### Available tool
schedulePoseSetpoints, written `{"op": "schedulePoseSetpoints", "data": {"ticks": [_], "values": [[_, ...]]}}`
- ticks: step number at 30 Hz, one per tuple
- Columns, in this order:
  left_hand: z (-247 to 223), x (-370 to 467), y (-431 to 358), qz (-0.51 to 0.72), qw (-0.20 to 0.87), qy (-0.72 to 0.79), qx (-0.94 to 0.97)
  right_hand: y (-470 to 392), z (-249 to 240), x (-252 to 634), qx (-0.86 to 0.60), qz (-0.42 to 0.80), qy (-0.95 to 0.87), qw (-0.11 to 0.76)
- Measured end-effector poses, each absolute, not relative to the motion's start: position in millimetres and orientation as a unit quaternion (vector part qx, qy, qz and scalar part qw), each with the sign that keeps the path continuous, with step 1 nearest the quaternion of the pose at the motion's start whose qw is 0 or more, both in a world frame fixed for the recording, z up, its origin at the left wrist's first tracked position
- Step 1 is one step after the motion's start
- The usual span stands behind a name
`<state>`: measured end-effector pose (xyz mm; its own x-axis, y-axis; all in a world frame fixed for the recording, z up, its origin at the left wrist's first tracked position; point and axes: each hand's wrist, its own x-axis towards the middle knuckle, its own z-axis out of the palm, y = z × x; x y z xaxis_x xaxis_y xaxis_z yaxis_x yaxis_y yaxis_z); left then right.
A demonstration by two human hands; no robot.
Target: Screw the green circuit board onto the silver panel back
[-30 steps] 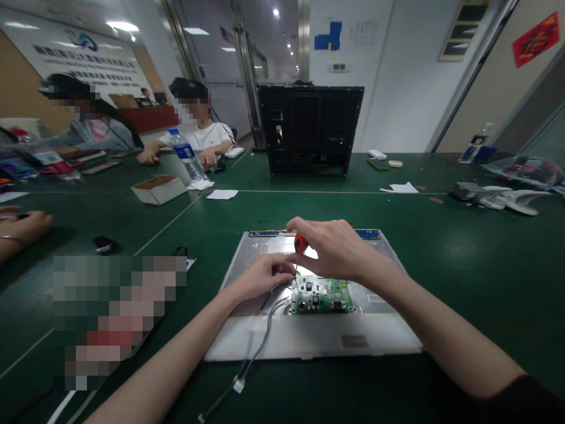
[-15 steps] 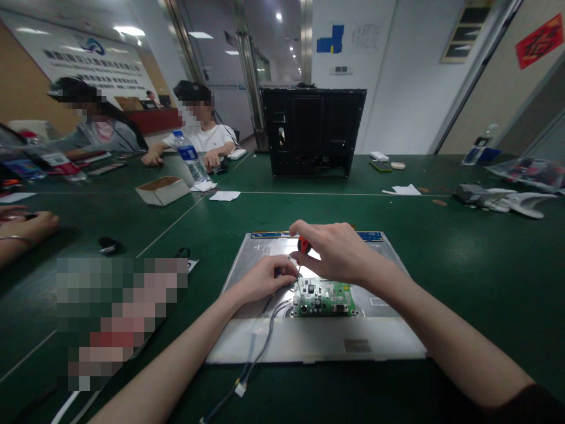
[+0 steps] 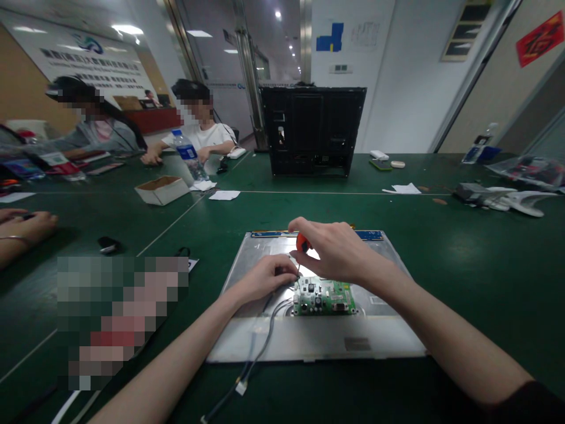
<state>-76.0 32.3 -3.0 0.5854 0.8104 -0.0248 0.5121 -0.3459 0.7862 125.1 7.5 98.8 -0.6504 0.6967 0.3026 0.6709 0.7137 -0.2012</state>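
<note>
My right hand [image 3: 338, 250] grips the red and black handle of a screwdriver [image 3: 302, 242] held upright. Its thin shaft points down at the back left corner of a green circuit board [image 3: 325, 296]. Beside that tip, my left hand [image 3: 270, 275] has its thumb and fingers pinched together at the same corner; whatever is between them is hidden. The board lies on the silver back of a flat display panel [image 3: 304, 340], which rests on the table. Grey cables [image 3: 269, 335] run from the board's left side over the panel's front edge.
A black monitor housing [image 3: 315, 129] stands behind the panel. An open cardboard box [image 3: 162, 191] and a water bottle [image 3: 189, 156] are at the back left. Another person's hand [image 3: 37, 227] is at far left. A grey bracket [image 3: 479, 197] lies to the right.
Both my hands keep nearly the same place, with the screwdriver handle shifted very slightly. Across the table, the seated person's hand near the bottle has moved.
</note>
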Motion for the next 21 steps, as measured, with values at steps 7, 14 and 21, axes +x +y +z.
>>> {"op": "schedulePoseSetpoints", "data": {"ticks": [7,14,21], "values": [[-0.6,-74.9,29.9,0.178,0.395,0.430,0.792,10.4,93.3,123.5,-0.368,0.031,-0.908,0.200],[2.2,-73.8,29.5,0.191,0.393,0.418,0.796,9.0,94.3,124.4,-0.368,0.022,-0.905,0.212],[0.9,-74.3,29.6,0.192,0.384,0.406,0.807,11.2,92.1,124.8,-0.385,0.008,-0.898,0.215]]}}
